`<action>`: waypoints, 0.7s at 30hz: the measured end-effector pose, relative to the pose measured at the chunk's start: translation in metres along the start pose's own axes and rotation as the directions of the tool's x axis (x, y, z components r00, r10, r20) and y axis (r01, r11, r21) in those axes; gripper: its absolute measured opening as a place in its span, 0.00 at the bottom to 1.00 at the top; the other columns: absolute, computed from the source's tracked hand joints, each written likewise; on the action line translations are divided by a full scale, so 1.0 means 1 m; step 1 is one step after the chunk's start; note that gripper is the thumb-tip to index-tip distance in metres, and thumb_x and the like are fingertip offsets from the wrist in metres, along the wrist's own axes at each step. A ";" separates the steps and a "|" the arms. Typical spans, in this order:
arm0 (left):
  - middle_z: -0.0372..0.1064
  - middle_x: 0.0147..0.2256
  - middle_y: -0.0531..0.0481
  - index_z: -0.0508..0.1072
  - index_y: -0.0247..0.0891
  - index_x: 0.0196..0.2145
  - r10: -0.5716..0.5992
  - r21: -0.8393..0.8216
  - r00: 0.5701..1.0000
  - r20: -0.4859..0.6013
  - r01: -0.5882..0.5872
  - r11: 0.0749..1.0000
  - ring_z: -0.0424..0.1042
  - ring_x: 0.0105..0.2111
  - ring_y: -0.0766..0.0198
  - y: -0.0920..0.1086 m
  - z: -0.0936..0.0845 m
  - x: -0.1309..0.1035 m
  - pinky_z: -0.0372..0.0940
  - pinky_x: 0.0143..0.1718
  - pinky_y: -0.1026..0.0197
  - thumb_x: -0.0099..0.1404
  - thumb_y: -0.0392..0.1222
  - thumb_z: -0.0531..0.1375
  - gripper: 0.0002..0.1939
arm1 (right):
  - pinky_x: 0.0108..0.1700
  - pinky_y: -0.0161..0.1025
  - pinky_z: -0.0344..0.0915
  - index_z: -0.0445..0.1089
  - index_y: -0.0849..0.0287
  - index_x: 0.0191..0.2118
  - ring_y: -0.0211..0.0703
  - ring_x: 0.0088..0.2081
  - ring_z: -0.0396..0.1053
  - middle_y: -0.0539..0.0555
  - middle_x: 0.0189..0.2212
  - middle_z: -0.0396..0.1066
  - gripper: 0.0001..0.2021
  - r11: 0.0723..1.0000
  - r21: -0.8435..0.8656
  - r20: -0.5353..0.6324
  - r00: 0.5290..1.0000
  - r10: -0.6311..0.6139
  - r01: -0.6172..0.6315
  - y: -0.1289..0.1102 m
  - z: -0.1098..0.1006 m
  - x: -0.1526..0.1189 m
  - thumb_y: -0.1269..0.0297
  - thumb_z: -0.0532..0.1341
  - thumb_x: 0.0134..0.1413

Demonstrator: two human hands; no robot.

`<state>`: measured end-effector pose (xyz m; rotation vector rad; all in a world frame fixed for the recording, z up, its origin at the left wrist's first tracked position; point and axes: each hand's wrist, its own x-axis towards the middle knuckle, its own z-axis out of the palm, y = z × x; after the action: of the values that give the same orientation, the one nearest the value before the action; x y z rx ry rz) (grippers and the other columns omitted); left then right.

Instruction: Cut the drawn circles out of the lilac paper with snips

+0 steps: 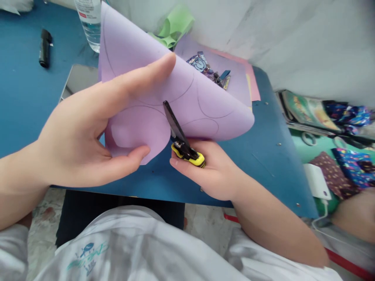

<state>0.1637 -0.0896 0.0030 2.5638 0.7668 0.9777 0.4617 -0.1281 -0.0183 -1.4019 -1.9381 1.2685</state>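
A sheet of purple paper (152,88), curled and marked with drawn curves and circles, is lifted above the blue table. My left hand (96,117) grips it from the left, fingers stretched along its face and thumb at a partly cut rounded flap (140,127). In my right hand (211,166) are scissors (187,150) with black blades and yellow-and-black handles. Their blades lie at the paper, beside the edge of the rounded flap, pointing up and left. The fingers inside the handles are mostly hidden.
On the blue table (249,156) are a black marker (45,48), a water bottle (90,27), green paper scraps (175,25) and a pile of small items (211,72) on more paper. A green table at right holds books (313,111), pouches and a white power bank (317,181); another person's arm shows there.
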 end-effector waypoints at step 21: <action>0.59 0.81 0.70 0.61 0.58 0.84 0.056 -0.135 0.997 -0.047 -0.062 0.989 0.66 0.82 0.43 -0.001 0.003 0.002 0.63 0.88 0.50 0.79 0.45 0.68 0.42 | 0.31 0.43 0.56 0.67 0.53 0.30 0.40 0.29 0.58 0.45 0.24 0.62 0.14 1.000 -0.013 -0.021 1.000 -0.018 0.018 0.000 0.000 -0.001 0.53 0.67 0.64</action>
<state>0.1665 -0.0884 0.0016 2.4668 0.6158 1.0687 0.4625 -0.1291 -0.0183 -1.3955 -1.9439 1.2302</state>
